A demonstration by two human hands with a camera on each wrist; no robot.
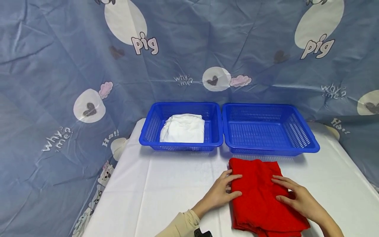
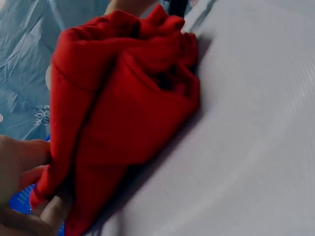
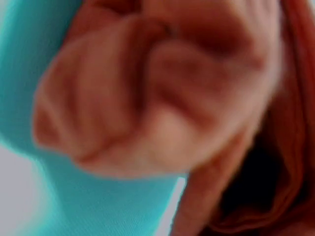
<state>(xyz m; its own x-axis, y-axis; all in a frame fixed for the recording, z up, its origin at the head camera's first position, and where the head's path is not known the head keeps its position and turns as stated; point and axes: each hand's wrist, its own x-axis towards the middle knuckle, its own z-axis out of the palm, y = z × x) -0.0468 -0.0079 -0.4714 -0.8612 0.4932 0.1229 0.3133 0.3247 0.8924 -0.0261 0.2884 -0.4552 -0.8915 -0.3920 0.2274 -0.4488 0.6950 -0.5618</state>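
A red garment, folded into a thick stack, lies on the white-covered table in front of the right basket. My left hand holds its left edge, thumb and index finger on top and other fingers partly hidden at the side. In the left wrist view, fingers of that hand reach into a gap between the layers of the red garment. Across the stack, my right hand rests on the right edge, with fingertips and thumb spread over the fabric. Blurred, bunched fabric fills much of the right wrist view.
Two blue plastic baskets stand side by side at the back of the table. The left basket contains a white folded cloth; the right basket shows its bare bottom. A blue patterned curtain hangs behind and to the left.
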